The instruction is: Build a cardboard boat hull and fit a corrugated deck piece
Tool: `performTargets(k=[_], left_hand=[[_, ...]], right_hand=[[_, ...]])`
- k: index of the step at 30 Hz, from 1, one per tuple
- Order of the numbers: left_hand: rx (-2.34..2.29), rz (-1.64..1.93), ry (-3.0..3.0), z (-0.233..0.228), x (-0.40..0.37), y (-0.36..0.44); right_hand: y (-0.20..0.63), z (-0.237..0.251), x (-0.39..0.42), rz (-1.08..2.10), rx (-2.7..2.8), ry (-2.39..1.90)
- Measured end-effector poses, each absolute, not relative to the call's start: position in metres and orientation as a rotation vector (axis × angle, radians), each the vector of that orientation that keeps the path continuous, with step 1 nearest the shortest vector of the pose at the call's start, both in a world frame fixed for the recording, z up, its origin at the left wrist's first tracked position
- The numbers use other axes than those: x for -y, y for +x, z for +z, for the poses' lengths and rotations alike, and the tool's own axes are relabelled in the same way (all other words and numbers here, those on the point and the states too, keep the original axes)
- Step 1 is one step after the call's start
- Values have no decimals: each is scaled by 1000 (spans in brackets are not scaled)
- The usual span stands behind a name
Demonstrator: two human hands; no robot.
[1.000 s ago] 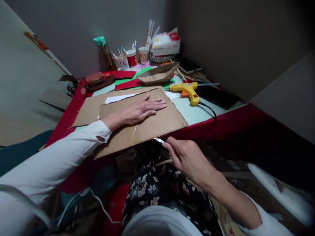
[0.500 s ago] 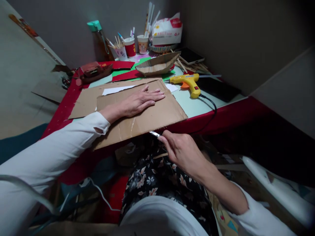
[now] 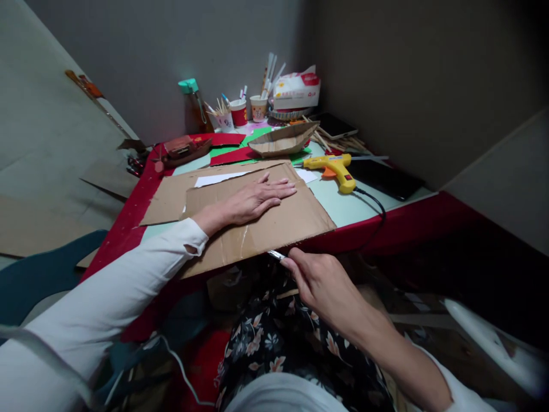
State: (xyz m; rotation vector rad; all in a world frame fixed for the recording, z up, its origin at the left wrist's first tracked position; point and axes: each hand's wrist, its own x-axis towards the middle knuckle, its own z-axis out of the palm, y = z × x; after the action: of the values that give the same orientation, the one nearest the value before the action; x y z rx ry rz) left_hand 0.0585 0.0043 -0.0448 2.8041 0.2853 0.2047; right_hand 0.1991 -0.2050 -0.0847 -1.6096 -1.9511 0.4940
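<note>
A yellow glue gun (image 3: 337,169) lies on the table (image 3: 343,200) at two o'clock, its black cord (image 3: 373,203) trailing over the edge. A cardboard boat (image 3: 283,140) sits at twelve, with paper cups (image 3: 240,111) of sticks behind it. A phone (image 3: 384,177) lies beside the gun.

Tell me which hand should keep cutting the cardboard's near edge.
Right, probably. The right hand grips the knife with its blade at the cardboard's near edge. The left hand lies flat on top, pinning the sheet down.
</note>
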Motion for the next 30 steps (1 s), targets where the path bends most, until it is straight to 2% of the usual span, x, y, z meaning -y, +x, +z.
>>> performTargets(k=[8, 14, 30], left_hand=[[-286, 180, 2811, -43, -4, 57], [-290, 191, 2816, -44, -4, 58], [-281, 217, 2816, -46, -5, 58]], right_hand=[[204, -90, 230, 542, 1918, -1563], [198, -82, 211, 601, 1930, -1598], [190, -90, 212, 509, 1925, -1544]])
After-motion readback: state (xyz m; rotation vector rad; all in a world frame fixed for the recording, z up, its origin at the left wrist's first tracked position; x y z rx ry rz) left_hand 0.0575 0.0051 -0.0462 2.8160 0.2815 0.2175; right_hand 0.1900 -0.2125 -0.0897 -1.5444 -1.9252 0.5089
